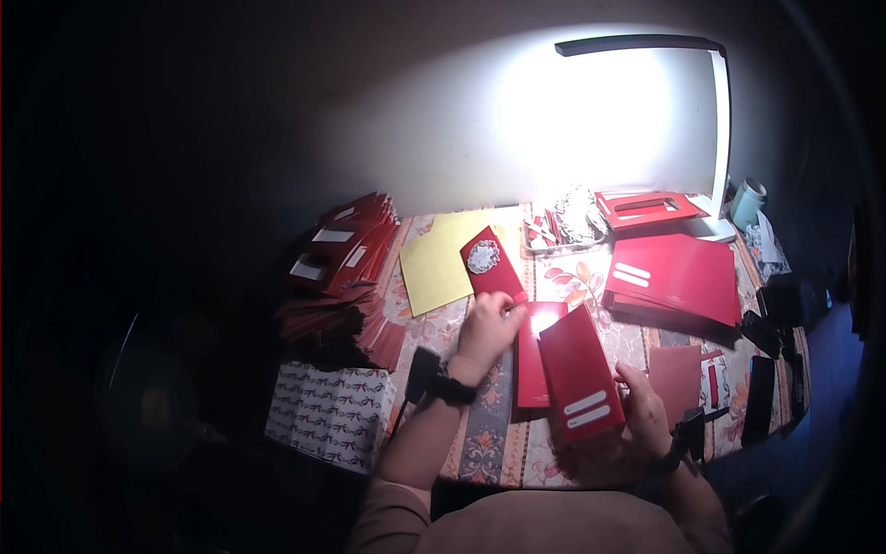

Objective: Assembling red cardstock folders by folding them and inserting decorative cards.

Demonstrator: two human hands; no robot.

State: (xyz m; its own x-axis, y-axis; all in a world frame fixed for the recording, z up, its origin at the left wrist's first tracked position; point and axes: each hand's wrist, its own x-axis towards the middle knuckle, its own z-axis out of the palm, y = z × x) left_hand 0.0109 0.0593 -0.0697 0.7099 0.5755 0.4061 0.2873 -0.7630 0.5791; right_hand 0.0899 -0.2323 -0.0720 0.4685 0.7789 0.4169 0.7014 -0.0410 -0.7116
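A red card or envelope [577, 360] with two white rounded label strips is tilted in my right hand [646, 415], thumb along its right edge and the other fingers mostly hidden behind it. Partly beneath it, a glossy red card [532, 369] reflects the lamp light. My left hand [487, 334] is closed, fingertips together between that glossy card's top left corner and the lower end of another red card [503, 279]. A silvery, lacy oval ornament [483, 257] sits on this farther card. What the left fingertips pinch, if anything, is too small to tell.
Yellow sheets [434, 272] lie at the far left. Red folders [346, 245] with cutouts stand stacked over a patterned box [332, 411]. A tray [568, 247] holds silvery ornaments. A red card stack [678, 277] lies right, before the desk lamp [722, 138] and a teal bottle [748, 198].
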